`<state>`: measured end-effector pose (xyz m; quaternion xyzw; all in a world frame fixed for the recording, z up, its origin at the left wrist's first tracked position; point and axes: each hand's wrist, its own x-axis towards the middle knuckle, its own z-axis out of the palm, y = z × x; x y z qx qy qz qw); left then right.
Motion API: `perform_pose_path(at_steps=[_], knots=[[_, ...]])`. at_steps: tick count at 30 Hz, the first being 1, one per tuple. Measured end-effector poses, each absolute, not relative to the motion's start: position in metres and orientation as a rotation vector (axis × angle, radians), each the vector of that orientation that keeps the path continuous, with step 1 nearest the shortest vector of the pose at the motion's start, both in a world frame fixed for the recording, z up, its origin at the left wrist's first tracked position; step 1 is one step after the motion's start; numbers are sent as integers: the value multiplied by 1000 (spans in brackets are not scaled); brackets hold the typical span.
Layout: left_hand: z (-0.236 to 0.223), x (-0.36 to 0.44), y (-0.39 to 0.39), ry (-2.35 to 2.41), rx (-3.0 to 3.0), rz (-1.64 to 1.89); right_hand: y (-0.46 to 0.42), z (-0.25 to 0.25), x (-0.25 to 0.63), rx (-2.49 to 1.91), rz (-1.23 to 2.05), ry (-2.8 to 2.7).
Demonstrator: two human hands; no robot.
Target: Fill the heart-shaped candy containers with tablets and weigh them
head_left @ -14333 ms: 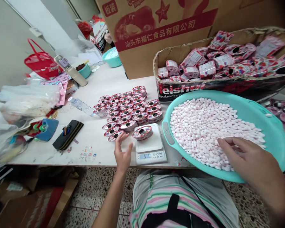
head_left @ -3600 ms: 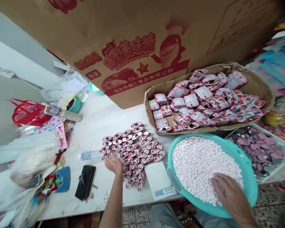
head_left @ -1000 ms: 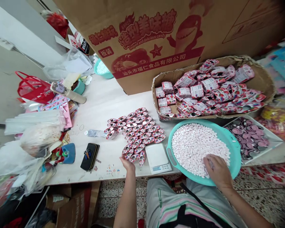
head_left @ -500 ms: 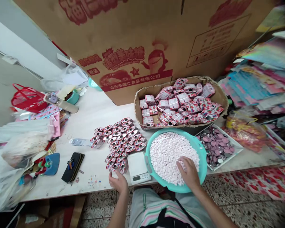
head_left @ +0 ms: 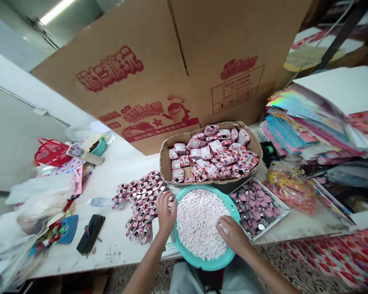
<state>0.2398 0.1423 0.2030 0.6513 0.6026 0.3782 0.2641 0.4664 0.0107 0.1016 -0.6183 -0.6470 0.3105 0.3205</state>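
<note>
Pink-and-white candies [head_left: 199, 224] fill a teal plastic basin [head_left: 230, 220] at the front edge of a white table [head_left: 116, 171], directly before the person. Above and behind, a large cardboard carton [head_left: 141, 81] with red print fills much of the upper field. At far right, a stack of coloured and iridescent sheets [head_left: 309, 130] lies beyond the basin. A shallow cardboard tray [head_left: 164, 163] holding pink-and-red packets [head_left: 210, 153] sits just behind the basin. Just to the basin's right lies a white tray [head_left: 282, 212] of purple and silver round lids [head_left: 257, 206], with a clear bag of bright items [head_left: 290, 188] beside it. To the left, red-printed round tins [head_left: 141, 204] lie overlapping on the table, just beside the basin.

The right hand [head_left: 233, 239] rests on the candies near the basin's right rim, its fingers loosely spread and their tips in the pile. The left hand [head_left: 165, 214] stands at the basin's left rim, its fingers pressed together and pointing away from the person; whether it holds anything cannot be told. A white kitchen scale [head_left: 158, 230] lies partly hidden beneath the basin and left hand. Further left lie a black zip pouch [head_left: 90, 233] and a water bottle [head_left: 99, 201].
</note>
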Motion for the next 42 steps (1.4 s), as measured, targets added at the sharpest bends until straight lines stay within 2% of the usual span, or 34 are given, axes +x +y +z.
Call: perform_pose_path(at_steps=[6,11,18,23,26,29,33,38,42], knots=[[195,252,250,1559,1710,763,1,98,471,-1704,763,-1618],[163,263,323,1691,1663,543,-1,94,462,-1801,723,-1582],[107,274,334,1727,1662,313,49,76,443,-1804,668,-1675],[121,270,332,1664,1766,176,96,51,421,-1819,588,-1736],[156,255,323,1627,1841,204,104,43,401,-1823,606,-1789],[199,235,295,1585,1915,446,96,44,387,-1796,661,-1814],[233,211,228,1574,1463,829,74,51,384,-1715,833,-1819],[223,198,145,1452,805,975,61,52,392,-1727,1157,-1722],[205,195,106,1504,764,977,71,50,397,-1826,1539,-1389]])
